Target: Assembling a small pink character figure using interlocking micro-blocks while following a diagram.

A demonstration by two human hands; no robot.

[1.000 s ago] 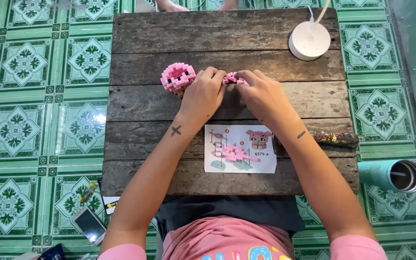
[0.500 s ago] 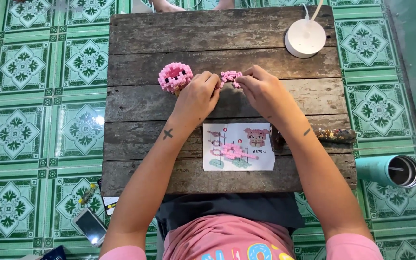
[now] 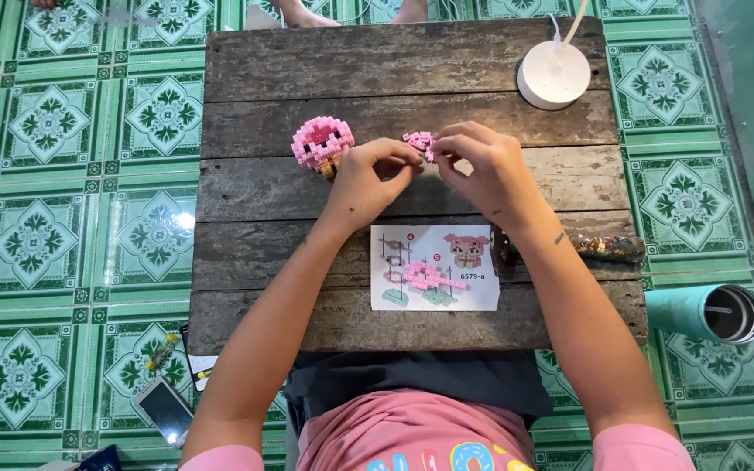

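Over the middle of a weathered wooden table [image 3: 255,78], my left hand [image 3: 368,179] and my right hand [image 3: 486,170] meet at a small pink brick piece [image 3: 419,141]. Both pinch it with their fingertips. A larger round pink brick model [image 3: 322,143] stands just left of my left hand. Below my hands, on the table, lies a printed instruction sheet [image 3: 434,267] with pink figures drawn on it.
A white round lamp base [image 3: 553,74] stands at the table's far right. A clear bag of small parts [image 3: 608,248] lies at the right edge. On the green tiled floor: a teal tumbler [image 3: 709,312] at right, a phone [image 3: 165,410] at lower left. Someone's feet [image 3: 307,13] show beyond the table.
My hands have stayed over the small pink piece, fingers shifting slightly on it. The view has tilted a little; the model and sheet have not moved.
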